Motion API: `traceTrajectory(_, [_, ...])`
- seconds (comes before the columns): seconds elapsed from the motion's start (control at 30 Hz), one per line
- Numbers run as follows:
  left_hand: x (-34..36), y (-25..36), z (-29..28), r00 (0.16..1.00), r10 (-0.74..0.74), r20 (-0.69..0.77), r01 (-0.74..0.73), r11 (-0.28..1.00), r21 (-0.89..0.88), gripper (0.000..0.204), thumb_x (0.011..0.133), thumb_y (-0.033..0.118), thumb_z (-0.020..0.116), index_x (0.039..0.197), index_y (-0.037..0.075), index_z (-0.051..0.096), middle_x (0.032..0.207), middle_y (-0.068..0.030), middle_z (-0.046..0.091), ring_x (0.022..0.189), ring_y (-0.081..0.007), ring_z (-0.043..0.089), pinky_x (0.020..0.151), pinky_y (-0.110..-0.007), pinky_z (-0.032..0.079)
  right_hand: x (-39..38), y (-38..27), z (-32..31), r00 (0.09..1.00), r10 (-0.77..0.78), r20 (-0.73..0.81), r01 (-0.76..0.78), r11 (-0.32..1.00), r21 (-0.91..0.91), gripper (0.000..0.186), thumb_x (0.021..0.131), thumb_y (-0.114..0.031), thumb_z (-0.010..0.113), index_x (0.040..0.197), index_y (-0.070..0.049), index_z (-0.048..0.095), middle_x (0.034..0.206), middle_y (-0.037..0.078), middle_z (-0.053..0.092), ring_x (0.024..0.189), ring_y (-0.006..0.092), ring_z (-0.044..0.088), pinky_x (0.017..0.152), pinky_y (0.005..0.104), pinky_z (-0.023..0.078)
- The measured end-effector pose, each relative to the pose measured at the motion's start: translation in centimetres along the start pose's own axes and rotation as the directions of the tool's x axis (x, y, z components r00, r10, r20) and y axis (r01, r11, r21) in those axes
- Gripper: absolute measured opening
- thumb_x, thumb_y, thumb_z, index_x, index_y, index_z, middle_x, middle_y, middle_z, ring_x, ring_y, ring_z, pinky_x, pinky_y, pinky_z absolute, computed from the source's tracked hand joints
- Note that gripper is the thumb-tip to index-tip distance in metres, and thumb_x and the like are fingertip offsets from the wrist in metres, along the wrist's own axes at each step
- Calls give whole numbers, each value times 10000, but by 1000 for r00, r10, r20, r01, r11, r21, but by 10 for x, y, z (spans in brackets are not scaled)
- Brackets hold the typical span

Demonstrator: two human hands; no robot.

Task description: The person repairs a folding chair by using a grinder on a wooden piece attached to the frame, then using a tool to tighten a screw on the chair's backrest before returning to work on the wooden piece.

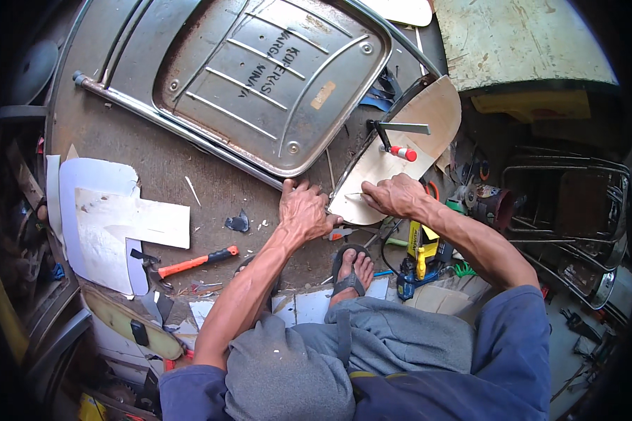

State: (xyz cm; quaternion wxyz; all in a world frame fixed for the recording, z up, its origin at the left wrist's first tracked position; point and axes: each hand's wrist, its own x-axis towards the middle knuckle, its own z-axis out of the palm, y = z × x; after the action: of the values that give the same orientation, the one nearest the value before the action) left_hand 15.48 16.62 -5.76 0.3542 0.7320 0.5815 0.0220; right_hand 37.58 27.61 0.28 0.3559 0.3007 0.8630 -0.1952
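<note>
A curved plywood panel [379, 175] with a dark rim along one edge lies at a slant right of centre. An F-clamp [404, 152] with a red-tipped handle sits across it. My right hand [399, 195] is closed over the panel's lower part, a thin pointed thing showing at its fingers, too small to name. My left hand [303, 212] lies beside the panel's near tip with fingers apart. Its fingertips reach the metal tube of a folding chair [288, 119], and its thumb points at the panel's tip. Whether the thumb touches the panel, I cannot tell.
An orange-handled tool [198, 262] and a pale, cut board [98, 224] lie at left. Beside my right forearm are a yellow tool [420, 259], a blue-and-black tool [406, 281] and a dark red can [495, 205]. Stacked metal chair frames [569, 224] stand at right. My sandalled foot [353, 270] is close below.
</note>
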Motion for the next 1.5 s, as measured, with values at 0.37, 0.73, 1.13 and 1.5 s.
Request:
traceTrajectory(0.37, [0,0,-3,1000,-6,18,6,1000,-12,628,805,664,676,1058,101,789,1109,-97,722,1179,-271,589,1014,-491,320,-1,-17,-12,999,-12,-33,8,995,-101,204,1016,-286,504,1019,-97,579,742,182,718,665,369,726,565,487,569])
traceTrajectory(0.73, [-1,0,-2,1000,-6,-30,5,999,-41,593,797,633,699,1049,106,801,1091,-118,731,1177,-280,594,1018,-472,317,28,-58,-33,964,172,201,-137,975,-177,216,950,-142,566,1040,-47,738,952,177,774,863,320,771,661,448,618])
traceTrajectory(1.13, [-2,0,-3,1000,-2,0,2,999,-41,611,806,637,692,1058,91,800,1092,-128,731,1181,-271,594,1034,-463,308,15,-13,-16,985,-8,170,24,995,-96,307,1020,-315,507,1015,-32,626,862,230,730,837,381,741,649,516,584])
traceTrajectory(1.5, [-1,1,-3,996,-1,-89,-2,1000,-30,594,790,620,714,1031,84,799,1104,-112,734,1170,-273,612,1023,-470,329,16,1,5,988,-24,150,21,1000,18,262,1019,-284,494,1125,-54,560,875,268,722,792,411,739,654,528,584])
